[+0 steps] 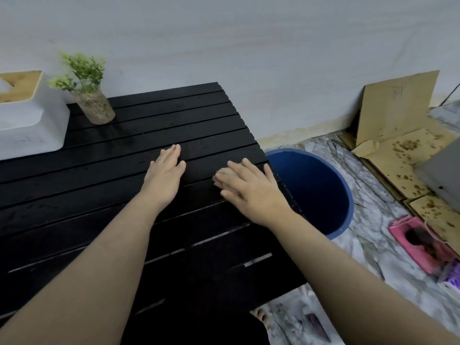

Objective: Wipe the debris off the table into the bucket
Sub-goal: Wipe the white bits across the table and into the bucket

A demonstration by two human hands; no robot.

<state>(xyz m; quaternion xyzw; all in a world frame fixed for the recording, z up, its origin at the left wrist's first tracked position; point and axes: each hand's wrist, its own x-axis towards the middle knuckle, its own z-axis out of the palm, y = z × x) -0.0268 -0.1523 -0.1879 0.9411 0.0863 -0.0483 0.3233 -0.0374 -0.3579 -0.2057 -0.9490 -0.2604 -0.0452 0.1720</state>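
Note:
A black slatted table fills the left and middle of the view. My left hand lies flat on it, palm down, fingers together, holding nothing. My right hand rests near the table's right edge, fingers spread over a small beige wad that looks like a cloth or sponge; most of it is hidden under the fingers. A blue bucket stands on the floor right beside that edge, below the right hand. No loose debris shows on the dark slats.
A white box with a wooden lid and a small potted green plant stand at the table's back left. Flattened cardboard lies on the marbled floor by the wall, with a pink object nearer. A grey box is at right.

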